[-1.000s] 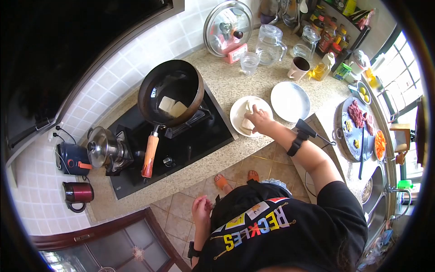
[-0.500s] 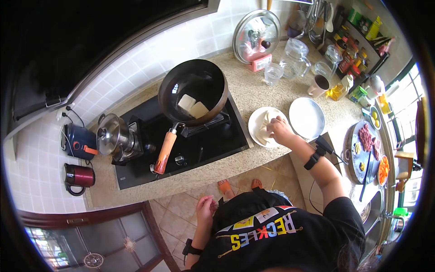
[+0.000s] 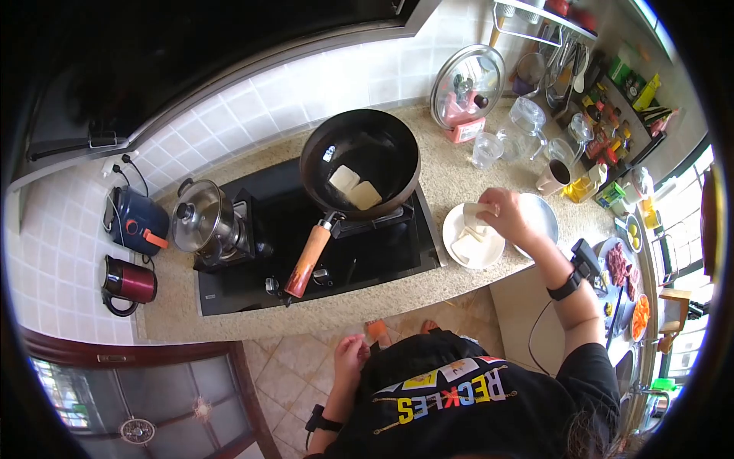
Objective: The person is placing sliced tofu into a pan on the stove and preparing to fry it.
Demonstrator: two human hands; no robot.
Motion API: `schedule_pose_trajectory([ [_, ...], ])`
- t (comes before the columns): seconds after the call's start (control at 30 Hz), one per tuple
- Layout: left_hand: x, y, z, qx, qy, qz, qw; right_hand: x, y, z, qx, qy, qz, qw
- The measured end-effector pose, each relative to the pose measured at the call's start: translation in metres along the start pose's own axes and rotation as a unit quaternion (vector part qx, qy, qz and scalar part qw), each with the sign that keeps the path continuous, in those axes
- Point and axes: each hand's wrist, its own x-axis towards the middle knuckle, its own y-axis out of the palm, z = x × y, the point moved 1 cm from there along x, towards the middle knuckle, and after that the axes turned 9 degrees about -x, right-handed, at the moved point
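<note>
My right hand (image 3: 501,214) pinches a pale white slice (image 3: 475,215) above a white plate (image 3: 449,243). More white slices (image 3: 469,245) lie on that plate. A second plate (image 3: 541,222) sits to its right, partly behind my right hand. Two pale slices (image 3: 355,188) rest in a dark wok (image 3: 397,153) on the stove, its wooden handle (image 3: 309,258) pointing toward me. My left hand (image 3: 351,353) hangs in front of my body, fingers curled; whether it holds anything is hidden.
A lidded steel pot (image 3: 205,222) stands on the left burner, near a red kettle (image 3: 128,284). Glass jugs, a cup (image 3: 553,177) and an oil bottle (image 3: 586,184) stand behind the plates. A round board with meat (image 3: 618,264) is at the right.
My right hand has risen from the plate with a slice between its fingers. The camera view has shifted, so the wok and plates appear farther right and lower.
</note>
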Motion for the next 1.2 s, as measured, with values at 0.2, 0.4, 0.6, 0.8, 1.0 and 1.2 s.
schedule_pose_trajectory([
  [0.2,0.003,-0.009,-0.016,-0.002,-0.002,-0.025,1.000,0.085,-0.029,0.067,-0.011,-0.042,0.020,0.999],
  [0.4,0.005,-0.035,-0.028,-0.031,0.009,-0.062,0.998,0.173,0.033,0.083,-0.094,-0.040,0.065,0.993],
  [0.6,0.006,-0.064,-0.040,-0.076,0.035,-0.102,0.991,0.217,0.091,0.078,-0.340,-0.006,0.154,0.928],
  [0.8,0.007,-0.069,-0.047,-0.069,0.043,-0.127,0.989,0.199,0.025,0.120,-0.349,-0.060,-0.015,0.935],
  [1.0,0.018,-0.048,-0.038,-0.046,0.031,-0.076,0.996,0.106,-0.056,0.091,-0.177,-0.092,-0.039,0.979],
  [1.2,0.010,-0.030,-0.011,0.026,0.018,-0.069,0.997,-0.018,-0.047,-0.010,-0.055,0.094,-0.019,0.994],
])
